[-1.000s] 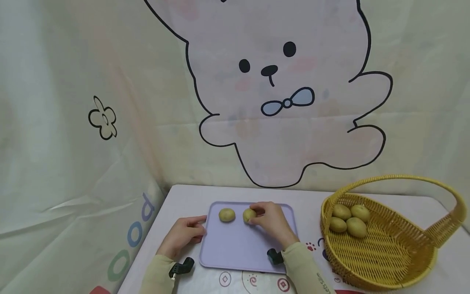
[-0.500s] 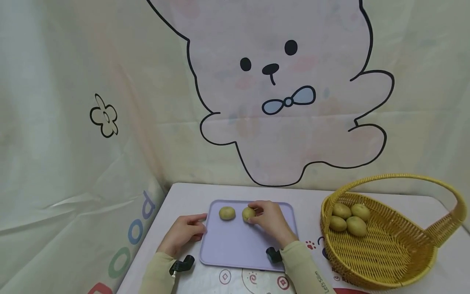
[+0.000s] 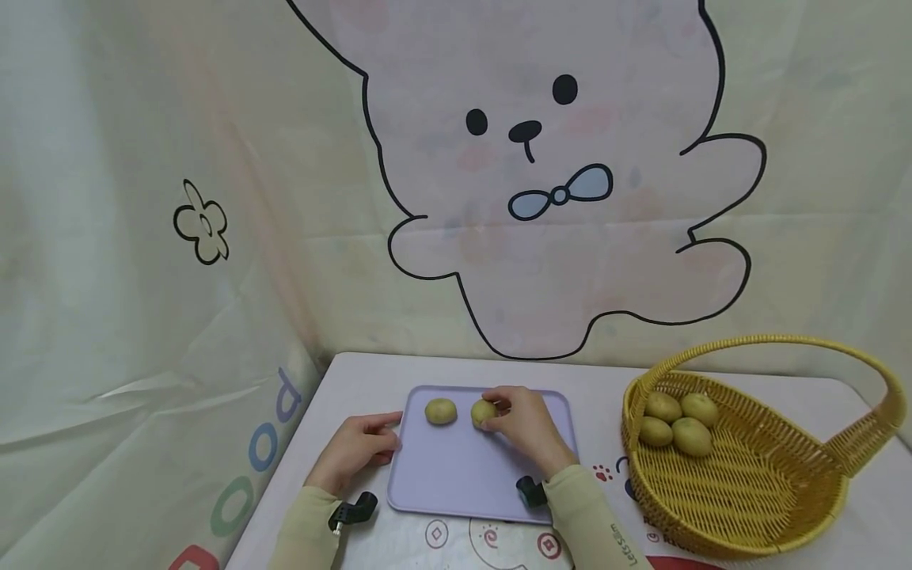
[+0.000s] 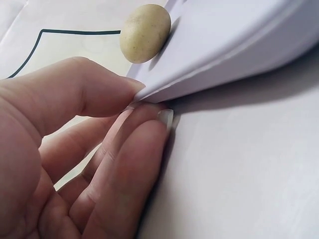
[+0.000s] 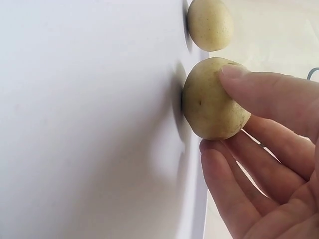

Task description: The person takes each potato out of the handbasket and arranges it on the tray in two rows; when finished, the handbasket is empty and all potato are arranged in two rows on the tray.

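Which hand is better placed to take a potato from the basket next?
Probably the right hand: it is nearer the basket, though it must first release the potato it pinches. The left hand pinches the left edge of the tray, farther away.

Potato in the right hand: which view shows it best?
Right wrist: the potato is large there, with the right hand pinching it in plain view. The head view shows it small, partly hidden by the hand. The left wrist view shows only an unheld potato.
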Action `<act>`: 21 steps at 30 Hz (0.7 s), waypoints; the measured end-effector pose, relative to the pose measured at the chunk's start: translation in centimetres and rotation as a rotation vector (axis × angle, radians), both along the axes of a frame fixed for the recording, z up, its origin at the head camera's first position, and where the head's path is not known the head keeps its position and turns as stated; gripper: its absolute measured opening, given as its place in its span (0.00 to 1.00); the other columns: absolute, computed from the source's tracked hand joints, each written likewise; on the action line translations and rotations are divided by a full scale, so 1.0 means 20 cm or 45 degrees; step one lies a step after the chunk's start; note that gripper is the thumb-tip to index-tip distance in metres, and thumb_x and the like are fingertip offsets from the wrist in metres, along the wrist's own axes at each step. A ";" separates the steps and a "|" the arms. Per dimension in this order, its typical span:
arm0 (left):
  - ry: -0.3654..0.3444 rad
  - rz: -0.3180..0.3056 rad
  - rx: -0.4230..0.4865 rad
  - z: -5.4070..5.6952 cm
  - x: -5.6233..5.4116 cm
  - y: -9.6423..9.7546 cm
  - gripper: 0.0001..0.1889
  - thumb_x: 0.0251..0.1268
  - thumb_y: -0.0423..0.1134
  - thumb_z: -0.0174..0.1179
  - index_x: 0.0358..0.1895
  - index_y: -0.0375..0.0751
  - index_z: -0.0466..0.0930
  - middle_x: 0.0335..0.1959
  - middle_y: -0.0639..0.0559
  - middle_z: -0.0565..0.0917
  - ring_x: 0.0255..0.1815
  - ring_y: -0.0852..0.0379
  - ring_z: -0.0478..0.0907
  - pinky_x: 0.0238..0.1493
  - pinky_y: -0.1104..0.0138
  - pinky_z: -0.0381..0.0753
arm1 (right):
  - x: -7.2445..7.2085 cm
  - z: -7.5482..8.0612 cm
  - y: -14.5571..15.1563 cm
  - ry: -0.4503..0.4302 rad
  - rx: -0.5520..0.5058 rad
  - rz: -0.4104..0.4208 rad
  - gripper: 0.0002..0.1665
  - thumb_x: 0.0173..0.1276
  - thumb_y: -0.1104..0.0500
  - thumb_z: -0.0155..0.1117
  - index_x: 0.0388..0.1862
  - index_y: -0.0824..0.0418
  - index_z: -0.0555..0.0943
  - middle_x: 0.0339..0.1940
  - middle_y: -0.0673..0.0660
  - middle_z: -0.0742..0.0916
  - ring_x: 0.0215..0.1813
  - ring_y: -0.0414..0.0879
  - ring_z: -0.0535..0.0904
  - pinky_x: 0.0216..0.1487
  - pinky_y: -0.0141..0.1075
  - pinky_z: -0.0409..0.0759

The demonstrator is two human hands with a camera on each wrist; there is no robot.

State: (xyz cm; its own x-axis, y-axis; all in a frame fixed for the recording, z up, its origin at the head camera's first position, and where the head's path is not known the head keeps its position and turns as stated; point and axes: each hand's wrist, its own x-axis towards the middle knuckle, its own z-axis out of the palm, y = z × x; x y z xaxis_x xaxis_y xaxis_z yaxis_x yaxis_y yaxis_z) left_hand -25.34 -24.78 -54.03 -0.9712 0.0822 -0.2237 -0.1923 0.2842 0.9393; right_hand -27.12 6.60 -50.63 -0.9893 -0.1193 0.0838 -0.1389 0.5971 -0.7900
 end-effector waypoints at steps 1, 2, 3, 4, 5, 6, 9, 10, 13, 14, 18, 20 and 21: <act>-0.001 -0.001 0.002 0.00 0.00 0.00 0.30 0.61 0.32 0.71 0.70 0.40 0.84 0.37 0.51 0.85 0.35 0.56 0.83 0.38 0.66 0.87 | 0.00 0.00 0.00 0.001 0.003 -0.001 0.26 0.55 0.66 0.85 0.55 0.59 0.92 0.45 0.54 0.93 0.50 0.50 0.88 0.55 0.46 0.85; -0.001 -0.001 0.004 0.00 0.00 0.00 0.30 0.61 0.32 0.71 0.70 0.40 0.84 0.37 0.51 0.85 0.35 0.56 0.83 0.38 0.66 0.87 | 0.00 0.00 0.00 0.008 0.008 0.000 0.26 0.55 0.66 0.85 0.55 0.59 0.92 0.45 0.54 0.93 0.50 0.50 0.88 0.55 0.46 0.85; 0.000 -0.001 0.005 0.00 0.00 0.00 0.30 0.61 0.32 0.71 0.70 0.40 0.84 0.37 0.51 0.85 0.35 0.56 0.83 0.39 0.66 0.87 | 0.00 0.00 0.00 0.018 0.013 0.006 0.26 0.55 0.66 0.85 0.55 0.60 0.91 0.46 0.54 0.93 0.50 0.50 0.88 0.54 0.46 0.85; 0.000 0.001 0.006 0.00 0.00 0.00 0.30 0.61 0.32 0.71 0.70 0.40 0.84 0.37 0.51 0.85 0.35 0.57 0.83 0.39 0.66 0.87 | 0.00 0.00 0.00 0.014 0.011 0.004 0.27 0.55 0.66 0.85 0.56 0.60 0.91 0.46 0.54 0.93 0.50 0.50 0.88 0.55 0.46 0.85; -0.001 0.003 0.006 0.00 0.00 0.00 0.30 0.61 0.32 0.71 0.70 0.41 0.84 0.37 0.51 0.85 0.35 0.57 0.83 0.39 0.66 0.87 | 0.00 0.00 0.00 0.018 0.014 0.007 0.27 0.55 0.66 0.85 0.56 0.60 0.91 0.47 0.54 0.93 0.50 0.50 0.88 0.55 0.46 0.85; -0.002 0.005 0.005 0.00 0.00 0.00 0.30 0.61 0.32 0.71 0.70 0.41 0.84 0.37 0.51 0.85 0.35 0.57 0.83 0.39 0.66 0.87 | 0.00 0.00 0.00 0.015 0.013 0.006 0.27 0.55 0.66 0.85 0.56 0.60 0.91 0.47 0.54 0.93 0.50 0.50 0.89 0.55 0.45 0.85; -0.006 0.011 -0.002 0.00 0.00 0.00 0.30 0.61 0.32 0.71 0.70 0.41 0.84 0.37 0.50 0.85 0.35 0.56 0.83 0.39 0.66 0.87 | 0.00 0.00 0.00 0.015 0.010 0.012 0.27 0.55 0.66 0.86 0.56 0.60 0.91 0.48 0.54 0.94 0.50 0.50 0.89 0.55 0.46 0.86; -0.009 0.012 -0.002 0.00 0.00 0.00 0.30 0.61 0.32 0.71 0.70 0.41 0.84 0.37 0.50 0.85 0.35 0.56 0.83 0.39 0.66 0.87 | 0.00 0.00 0.00 0.009 0.009 0.009 0.27 0.55 0.66 0.86 0.56 0.60 0.91 0.48 0.54 0.94 0.50 0.50 0.89 0.56 0.46 0.85; -0.012 0.011 -0.002 0.00 0.00 0.01 0.30 0.61 0.32 0.71 0.70 0.41 0.84 0.37 0.50 0.85 0.35 0.56 0.83 0.39 0.66 0.87 | 0.00 0.01 0.01 -0.003 0.003 0.013 0.28 0.55 0.65 0.86 0.56 0.60 0.91 0.47 0.54 0.93 0.50 0.50 0.89 0.56 0.47 0.86; -0.011 0.012 -0.003 0.00 0.00 0.01 0.30 0.61 0.32 0.71 0.70 0.41 0.84 0.37 0.50 0.85 0.35 0.56 0.83 0.39 0.66 0.87 | 0.00 0.01 0.01 -0.005 0.005 0.017 0.28 0.55 0.65 0.86 0.57 0.60 0.91 0.47 0.54 0.93 0.50 0.50 0.89 0.56 0.47 0.86; -0.009 0.016 -0.002 0.00 -0.01 0.01 0.30 0.61 0.32 0.71 0.70 0.41 0.84 0.37 0.50 0.85 0.36 0.57 0.83 0.39 0.66 0.87 | 0.00 0.03 0.02 -0.022 0.015 0.009 0.28 0.56 0.64 0.86 0.57 0.60 0.91 0.48 0.55 0.93 0.52 0.52 0.89 0.56 0.47 0.86; -0.009 0.019 -0.005 0.00 0.00 0.01 0.30 0.61 0.31 0.71 0.70 0.41 0.84 0.38 0.50 0.86 0.36 0.57 0.84 0.39 0.66 0.87 | 0.01 0.03 0.02 -0.022 0.028 0.006 0.28 0.56 0.63 0.86 0.58 0.59 0.91 0.49 0.56 0.93 0.53 0.53 0.89 0.56 0.48 0.86; -0.008 0.022 -0.011 0.00 0.00 0.01 0.30 0.61 0.31 0.71 0.70 0.41 0.84 0.38 0.50 0.86 0.36 0.56 0.84 0.39 0.66 0.87 | 0.01 0.04 0.01 -0.024 0.033 0.006 0.28 0.57 0.62 0.86 0.58 0.59 0.91 0.50 0.56 0.93 0.54 0.53 0.89 0.56 0.49 0.86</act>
